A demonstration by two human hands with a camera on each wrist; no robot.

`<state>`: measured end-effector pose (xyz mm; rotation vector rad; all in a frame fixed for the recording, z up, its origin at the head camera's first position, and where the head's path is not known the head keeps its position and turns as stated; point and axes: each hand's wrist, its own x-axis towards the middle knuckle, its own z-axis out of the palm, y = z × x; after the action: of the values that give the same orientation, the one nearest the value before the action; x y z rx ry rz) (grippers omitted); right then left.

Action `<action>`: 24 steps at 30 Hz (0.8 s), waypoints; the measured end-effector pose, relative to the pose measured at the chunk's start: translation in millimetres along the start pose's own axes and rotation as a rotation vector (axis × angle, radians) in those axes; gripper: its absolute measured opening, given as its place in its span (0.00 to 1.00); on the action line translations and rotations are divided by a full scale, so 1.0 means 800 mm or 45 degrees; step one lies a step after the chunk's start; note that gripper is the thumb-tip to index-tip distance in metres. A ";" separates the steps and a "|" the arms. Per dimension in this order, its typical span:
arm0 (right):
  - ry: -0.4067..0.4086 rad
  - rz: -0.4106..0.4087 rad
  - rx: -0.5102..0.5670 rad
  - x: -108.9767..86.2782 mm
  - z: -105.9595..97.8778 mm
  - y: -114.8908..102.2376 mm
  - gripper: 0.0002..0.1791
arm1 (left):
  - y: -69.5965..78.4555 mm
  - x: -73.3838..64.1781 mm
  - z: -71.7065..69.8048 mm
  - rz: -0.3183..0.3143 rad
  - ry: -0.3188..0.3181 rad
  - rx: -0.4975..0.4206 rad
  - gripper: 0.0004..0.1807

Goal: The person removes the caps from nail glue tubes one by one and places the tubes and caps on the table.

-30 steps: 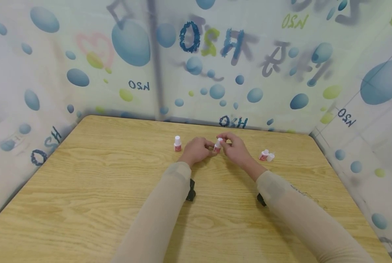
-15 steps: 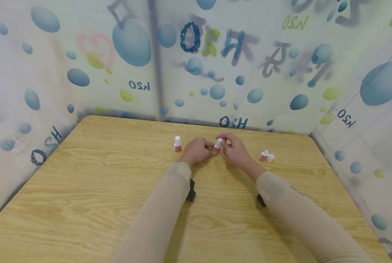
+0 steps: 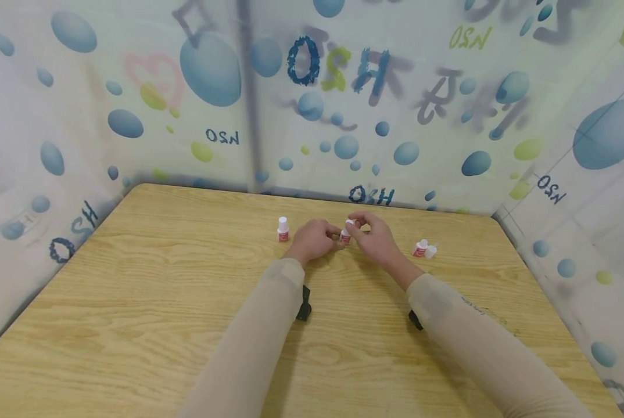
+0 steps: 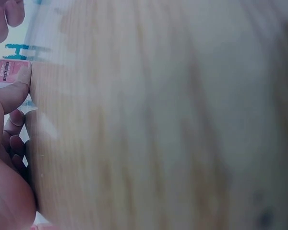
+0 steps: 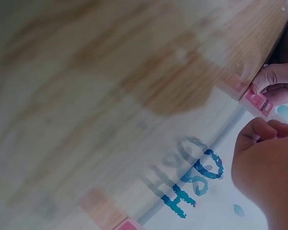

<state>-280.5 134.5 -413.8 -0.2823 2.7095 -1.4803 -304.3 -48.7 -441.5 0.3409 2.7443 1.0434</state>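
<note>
- White, pink-labelled bottle (image 3: 345, 237) towards the far edge of the table (image 3: 186, 278).
- I have the left hand (image 3: 313, 238) pinching its lower body.
- The right hand (image 3: 377, 240) seems to pinch its cap (image 3: 350, 222).
- I'd brace the base against the table, twist gently.

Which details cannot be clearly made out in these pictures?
Head view: cap of the middle bottle, partly covered by the right hand.
Head view: print on the left bottle, too small to read.
Left wrist view: middle bottle's top, cut off by the left edge.
Right wrist view: pink item, mostly cut off by the bottom edge.
</note>
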 end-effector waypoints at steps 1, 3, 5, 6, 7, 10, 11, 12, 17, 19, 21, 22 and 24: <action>0.012 0.017 -0.014 0.000 0.000 0.000 0.19 | -0.001 0.002 0.000 -0.010 -0.006 0.002 0.21; 0.033 0.044 -0.033 0.001 0.000 0.001 0.17 | -0.002 0.005 0.001 -0.027 -0.017 0.002 0.21; 0.045 0.065 -0.029 0.001 0.000 0.002 0.16 | -0.001 0.006 0.001 -0.040 -0.026 -0.001 0.20; 0.050 0.066 -0.024 0.001 0.000 0.002 0.15 | -0.001 0.006 0.001 -0.041 -0.028 0.000 0.20; 0.052 0.062 -0.023 0.001 0.000 0.002 0.15 | -0.001 0.005 0.000 -0.035 -0.028 0.002 0.20; 0.053 0.034 -0.011 0.000 -0.001 0.001 0.15 | 0.000 0.002 -0.001 -0.027 -0.024 -0.003 0.21; 0.050 0.026 -0.009 0.000 -0.001 0.001 0.14 | 0.000 0.002 -0.001 -0.024 -0.023 -0.004 0.22; 0.048 0.019 -0.003 0.000 -0.001 0.001 0.14 | 0.000 0.000 -0.001 -0.020 -0.020 -0.003 0.22; 0.027 -0.009 0.013 0.000 0.000 0.000 0.14 | 0.001 -0.005 -0.002 0.005 0.001 -0.006 0.22; 0.018 -0.020 0.010 0.001 0.000 0.000 0.14 | 0.002 -0.007 -0.002 0.016 0.007 -0.005 0.22; 0.012 -0.029 -0.002 0.001 0.000 0.000 0.15 | 0.002 -0.007 -0.002 0.018 0.008 -0.007 0.22; 0.008 -0.030 0.000 0.001 -0.001 0.000 0.15 | 0.003 -0.007 -0.002 0.016 0.007 -0.010 0.22; 0.004 -0.018 0.021 0.001 -0.002 0.000 0.16 | 0.003 -0.007 -0.002 0.015 0.006 -0.012 0.22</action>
<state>-281.3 135.7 -412.5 -0.2995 2.7020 -1.5071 -299.0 -49.9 -438.4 0.3546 2.7442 1.0609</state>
